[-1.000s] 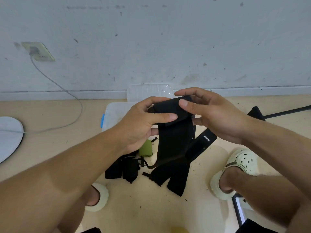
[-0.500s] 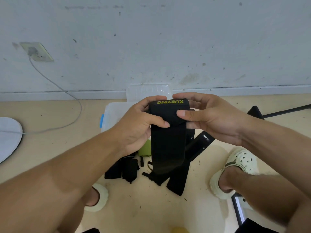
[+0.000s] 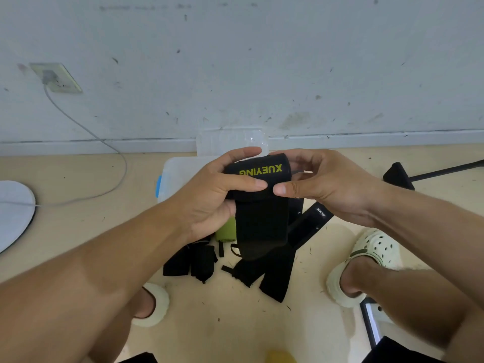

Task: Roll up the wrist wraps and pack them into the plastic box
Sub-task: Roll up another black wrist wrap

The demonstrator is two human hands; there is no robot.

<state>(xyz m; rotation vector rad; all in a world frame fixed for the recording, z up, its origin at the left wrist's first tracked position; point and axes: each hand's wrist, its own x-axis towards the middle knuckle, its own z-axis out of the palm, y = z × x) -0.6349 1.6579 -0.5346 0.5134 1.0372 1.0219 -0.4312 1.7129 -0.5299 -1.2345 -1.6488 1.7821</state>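
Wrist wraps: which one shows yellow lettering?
The wrist wrap held up in both hands; its rolled top reads XUEYING in yellow. The wraps on the floor are plain black or white-marked.

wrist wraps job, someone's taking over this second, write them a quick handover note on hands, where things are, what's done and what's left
Left hand: grips the left side of the black fabric wrist wrap with yellow lettering, thumb across its front.
Right hand: pinches the same wrap's right side, thumb on the front.
The wrap's top end is rolled between both hands; its tail hangs loose.
Clear plastic box with blue latch: on the floor behind the hands, inside hidden.
Loose black wraps on the floor lie unrolled below the hands.
Done: roll started. Left: finish this roll, roll the others, pack everything in the box.
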